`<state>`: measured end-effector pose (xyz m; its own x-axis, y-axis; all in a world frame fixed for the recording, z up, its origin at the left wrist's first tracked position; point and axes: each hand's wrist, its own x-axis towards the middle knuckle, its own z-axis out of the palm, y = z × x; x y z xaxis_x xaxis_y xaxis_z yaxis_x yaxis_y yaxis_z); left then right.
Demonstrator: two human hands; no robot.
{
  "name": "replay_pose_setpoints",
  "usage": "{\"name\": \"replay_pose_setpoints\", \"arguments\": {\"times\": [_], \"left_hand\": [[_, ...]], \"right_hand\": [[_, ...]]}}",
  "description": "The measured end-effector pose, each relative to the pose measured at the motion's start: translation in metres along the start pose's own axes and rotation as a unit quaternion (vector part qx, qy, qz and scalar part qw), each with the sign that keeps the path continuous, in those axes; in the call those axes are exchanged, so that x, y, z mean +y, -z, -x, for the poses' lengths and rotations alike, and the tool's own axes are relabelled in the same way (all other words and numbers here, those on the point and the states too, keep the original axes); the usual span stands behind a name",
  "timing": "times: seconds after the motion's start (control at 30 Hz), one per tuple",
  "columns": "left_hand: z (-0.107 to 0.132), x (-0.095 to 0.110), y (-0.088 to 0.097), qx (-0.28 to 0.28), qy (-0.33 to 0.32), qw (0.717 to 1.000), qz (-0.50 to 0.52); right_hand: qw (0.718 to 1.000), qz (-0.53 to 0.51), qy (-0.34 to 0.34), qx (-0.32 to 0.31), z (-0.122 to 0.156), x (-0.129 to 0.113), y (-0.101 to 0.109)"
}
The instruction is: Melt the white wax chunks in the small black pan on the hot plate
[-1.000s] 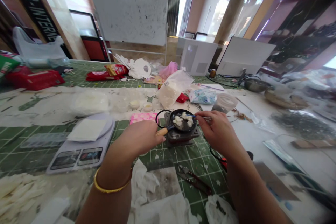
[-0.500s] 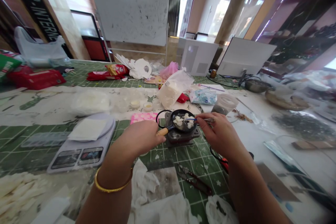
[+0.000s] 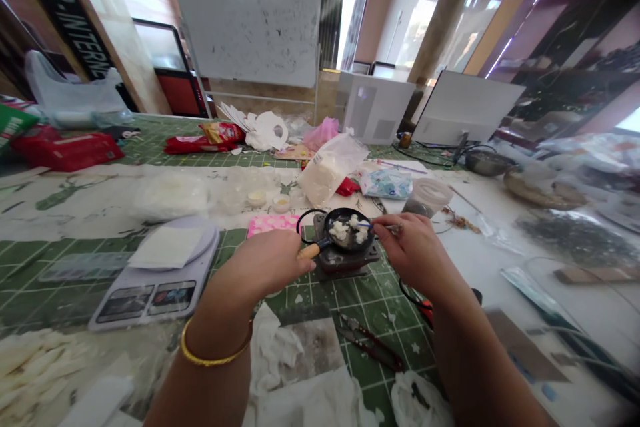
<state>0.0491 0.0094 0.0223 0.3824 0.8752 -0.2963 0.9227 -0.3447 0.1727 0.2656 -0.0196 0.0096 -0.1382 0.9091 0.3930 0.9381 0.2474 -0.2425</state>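
A small black frying pan (image 3: 338,245) sits on a little electric hot plate (image 3: 345,265). My left hand (image 3: 273,257) is closed around the pan's wooden handle (image 3: 310,251). White lumps (image 3: 340,231) lie in the pan, with dark bare patches between them. My right hand (image 3: 413,243) pinches a thin blue stick (image 3: 364,225), whose tip reaches into the pan among the lumps. Its kind is too small to make out. Behind my left hand, a pink patterned piece (image 3: 270,223) lies flat on the cloth.
A kitchen scale (image 3: 163,273) holding a white sheet stands at left. Thread snips (image 3: 373,343) and crumpled white tissue (image 3: 275,347) lie in front of the hot plate. Behind it are a white plastic bag (image 3: 333,170) and a clear tub (image 3: 429,197). Pale flakes (image 3: 40,367) cover the near left.
The blue stick's tip has shifted slightly within the pan, and the lumps on the right lie a little differently. My left hand keeps its place on the handle.
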Motion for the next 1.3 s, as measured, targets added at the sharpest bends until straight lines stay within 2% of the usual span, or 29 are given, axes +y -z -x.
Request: {"name": "replay_pose_setpoints", "arguments": {"times": [0.07, 0.23, 0.43, 0.67, 0.83, 1.03, 1.2, 1.3], "left_hand": [[0.0, 0.0, 0.0, -0.002, 0.0, 1.0, 0.0], [-0.001, 0.001, 0.0, -0.001, 0.002, 1.0, -0.004], [0.0, 0.001, 0.002, -0.003, 0.002, 1.0, 0.001], [-0.001, 0.001, 0.001, -0.004, 0.0, 1.0, 0.002], [0.0, 0.0, 0.001, -0.001, -0.002, 1.0, 0.001], [0.0, 0.001, 0.0, 0.001, -0.001, 1.0, 0.002], [0.0, 0.001, 0.001, -0.003, 0.0, 1.0, 0.005], [0.0, 0.001, 0.0, -0.003, 0.001, 1.0, 0.004]], "right_hand": [[1.0, -0.008, 0.014, -0.01, 0.0, -0.002, 0.0], [0.998, 0.002, -0.004, 0.061, 0.0, 0.001, 0.0], [1.0, -0.004, 0.022, -0.008, -0.001, -0.001, -0.001], [0.999, -0.016, 0.044, -0.027, 0.003, -0.008, 0.005], [0.999, 0.0, 0.033, -0.031, 0.004, -0.007, 0.006], [0.997, -0.012, 0.076, -0.026, 0.006, -0.01, 0.004], [0.999, 0.009, 0.036, -0.027, 0.004, -0.006, 0.004], [0.998, -0.017, 0.058, -0.033, 0.005, -0.007, 0.004]]}}
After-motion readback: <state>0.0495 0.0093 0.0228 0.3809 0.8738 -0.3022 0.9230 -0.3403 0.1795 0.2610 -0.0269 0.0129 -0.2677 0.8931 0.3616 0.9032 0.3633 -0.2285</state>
